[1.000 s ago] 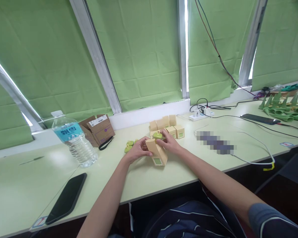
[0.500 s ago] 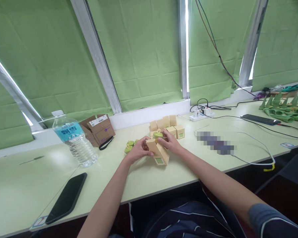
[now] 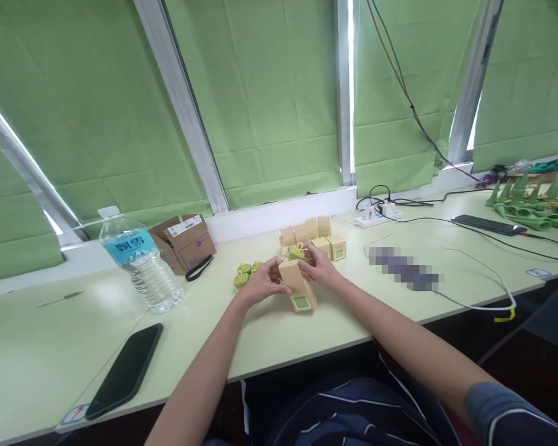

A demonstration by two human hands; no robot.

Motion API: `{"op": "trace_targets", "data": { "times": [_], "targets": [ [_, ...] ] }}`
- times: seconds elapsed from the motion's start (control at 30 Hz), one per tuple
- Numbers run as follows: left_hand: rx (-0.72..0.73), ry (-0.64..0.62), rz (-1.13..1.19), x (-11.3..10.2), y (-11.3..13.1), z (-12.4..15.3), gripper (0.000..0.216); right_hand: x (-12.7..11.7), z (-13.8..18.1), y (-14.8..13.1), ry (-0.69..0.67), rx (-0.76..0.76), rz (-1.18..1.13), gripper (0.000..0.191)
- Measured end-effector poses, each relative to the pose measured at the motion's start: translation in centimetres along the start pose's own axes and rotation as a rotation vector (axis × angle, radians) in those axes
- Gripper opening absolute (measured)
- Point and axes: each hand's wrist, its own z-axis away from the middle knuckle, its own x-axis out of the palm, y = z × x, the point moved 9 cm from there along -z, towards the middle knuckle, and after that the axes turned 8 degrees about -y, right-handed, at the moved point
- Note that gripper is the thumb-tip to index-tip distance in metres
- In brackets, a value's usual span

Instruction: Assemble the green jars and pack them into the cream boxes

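Observation:
My left hand (image 3: 260, 285) is closed around the left side of a small tan cardboard box (image 3: 302, 303), which has a green label on its front. The box tilts on the table, its flap raised towards me. In the fingers of my right hand (image 3: 324, 267) is a small green item with a pale loop on top (image 3: 296, 252), held at the open top of the box. The flap hides its lower part. Left of my left hand stand several similar green items (image 3: 242, 279), partly covered by the fingers. Behind my hands are several more tan boxes (image 3: 337, 247).
On the left stand a large water bottle (image 3: 142, 266) and an open brown carton (image 3: 193, 244), with a black phone (image 3: 125, 370) nearer me. A power strip (image 3: 376, 217), cables, another phone (image 3: 488, 225) and green cone-shaped pieces (image 3: 532, 204) lie on the right.
The box's flap has shifted slightly right and now covers more of the green item. Both hands stay in nearly the same place.

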Motion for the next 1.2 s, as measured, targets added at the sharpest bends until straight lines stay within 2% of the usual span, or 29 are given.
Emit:
{"op": "trace_targets", "data": {
  "times": [0.17,0.33,0.63,0.93,1.2],
  "targets": [
    [0.011,-0.027,0.018,0.0,0.0,0.1,0.061,-0.7,0.1,-0.2,0.084,0.011,0.057,0.048],
    [0.020,-0.001,0.052,0.0,0.3,0.2,0.059,-0.3,0.1,-0.4,0.030,0.024,0.065,0.046],
    [0.025,0.055,0.109,-0.5,0.3,0.4,0.060,-0.1,0.1,-0.5,0.020,0.004,0.002,0.043],
    [0.037,0.044,0.032,-0.8,0.1,0.1,0.057,-0.3,0.2,-0.5,0.018,-0.009,-0.022,0.040],
    [0.035,0.074,-0.114,-1.5,-0.2,0.0,0.055,0.4,-0.1,-0.1,-0.065,-0.042,0.008,0.031]
  ]
}}
